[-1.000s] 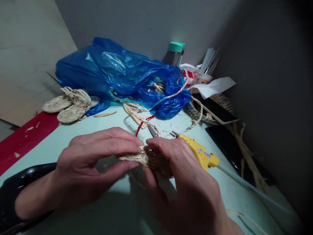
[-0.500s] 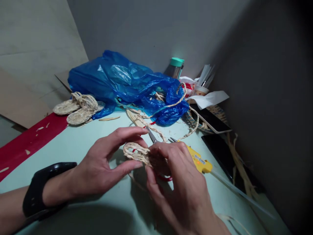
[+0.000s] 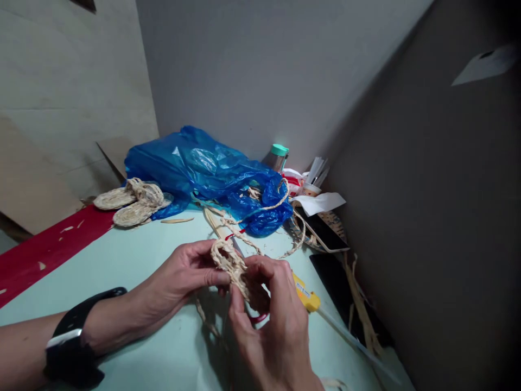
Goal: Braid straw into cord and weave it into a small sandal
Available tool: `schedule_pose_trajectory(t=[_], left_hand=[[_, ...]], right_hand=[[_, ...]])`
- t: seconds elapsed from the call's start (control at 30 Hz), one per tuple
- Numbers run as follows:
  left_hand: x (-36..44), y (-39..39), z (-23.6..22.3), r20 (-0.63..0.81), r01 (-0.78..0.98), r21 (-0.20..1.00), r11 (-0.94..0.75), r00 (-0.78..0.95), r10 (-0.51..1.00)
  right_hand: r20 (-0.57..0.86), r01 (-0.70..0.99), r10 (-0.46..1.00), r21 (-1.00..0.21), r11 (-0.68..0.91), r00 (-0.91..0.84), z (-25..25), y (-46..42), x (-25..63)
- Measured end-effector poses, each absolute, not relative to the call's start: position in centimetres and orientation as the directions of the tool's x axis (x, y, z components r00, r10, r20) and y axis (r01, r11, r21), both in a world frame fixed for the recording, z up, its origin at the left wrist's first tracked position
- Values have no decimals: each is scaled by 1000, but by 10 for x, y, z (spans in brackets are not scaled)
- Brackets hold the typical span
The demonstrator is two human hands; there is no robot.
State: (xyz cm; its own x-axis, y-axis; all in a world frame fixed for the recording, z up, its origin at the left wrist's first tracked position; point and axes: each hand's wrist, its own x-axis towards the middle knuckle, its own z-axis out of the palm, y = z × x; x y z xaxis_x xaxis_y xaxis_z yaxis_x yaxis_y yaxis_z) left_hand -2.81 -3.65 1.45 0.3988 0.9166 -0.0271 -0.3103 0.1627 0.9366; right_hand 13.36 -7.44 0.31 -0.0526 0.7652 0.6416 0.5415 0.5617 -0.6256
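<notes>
Both hands grip a small piece of braided straw (image 3: 232,260) shaped like a slipper, held above the table. My left hand (image 3: 179,285) pinches its looped end between thumb and fingers. My right hand (image 3: 277,315) holds the other end, which is in shadow and partly hidden by the fingers. A red scissor handle (image 3: 259,319) shows below my right hand; most of the scissors is covered. From under the piece a thin straw braid (image 3: 205,317) hangs down. Beyond the hands, a long straw braid (image 3: 248,241) lies on the table.
Two straw slippers (image 3: 132,214) sit back left beside a red strip (image 3: 61,244). A blue plastic bag (image 3: 183,163) fills the back. On the right are a yellow glue gun (image 3: 305,293), a tablet (image 3: 325,231), dry husks (image 3: 362,309) and a green-lidded bottle (image 3: 279,155).
The view has tilted up. My left fingers, spread around the loop before, have closed on the straw piece. The piece is turned, with its loop pointing more upward.
</notes>
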Motion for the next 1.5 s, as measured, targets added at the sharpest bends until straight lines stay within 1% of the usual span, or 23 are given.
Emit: schedule_pose_trajectory(t=[0.1, 0.27, 0.4, 0.53, 0.73, 0.93, 1.1, 1.17, 1.27, 1.33, 1.4, 1.5], left_hand=[[-19, -41, 24, -36, -358, 912, 199, 415, 909], [-7, -46, 31, -110, -479, 826, 297, 380, 918], [-3, -42, 27, -114, -581, 741, 337, 386, 915], [-15, -35, 24, -95, -597, 705, 383, 455, 885], [-43, -29, 24, -59, -550, 699, 458, 594, 802], [-43, -29, 21, -118, -545, 672, 501, 590, 799], [-40, -30, 15, -204, -510, 668, 542, 574, 793], [-41, -30, 14, -235, -487, 687, 539, 553, 799], [-42, -30, 13, -243, -437, 739, 513, 537, 808], [-41, -29, 12, -227, -411, 766, 494, 546, 806], [-41, -28, 12, -228, -407, 766, 497, 551, 803], [-41, -29, 11, -324, -395, 748, 534, 486, 812]], right_hand=[[687, 534, 726, -606, 590, -22, 6, -75, 134], [772, 545, 635, -516, 661, -39, 12, -74, 138], [772, 519, 632, -517, 680, -60, 15, -75, 143], [731, 479, 673, -552, 683, -117, 16, -79, 145], [689, 536, 715, -563, 629, -117, 28, -75, 151], [545, 538, 813, -632, 558, -202, 45, -63, 151], [448, 486, 845, -691, 535, -294, 32, -55, 148], [458, 497, 824, -658, 566, -334, 24, -54, 149], [508, 518, 774, -576, 632, -379, 14, -54, 151], [539, 540, 755, -536, 649, -373, 10, -54, 152], [578, 558, 728, -488, 671, -370, 8, -54, 152], [608, 593, 682, -393, 703, -406, 4, -52, 153]])
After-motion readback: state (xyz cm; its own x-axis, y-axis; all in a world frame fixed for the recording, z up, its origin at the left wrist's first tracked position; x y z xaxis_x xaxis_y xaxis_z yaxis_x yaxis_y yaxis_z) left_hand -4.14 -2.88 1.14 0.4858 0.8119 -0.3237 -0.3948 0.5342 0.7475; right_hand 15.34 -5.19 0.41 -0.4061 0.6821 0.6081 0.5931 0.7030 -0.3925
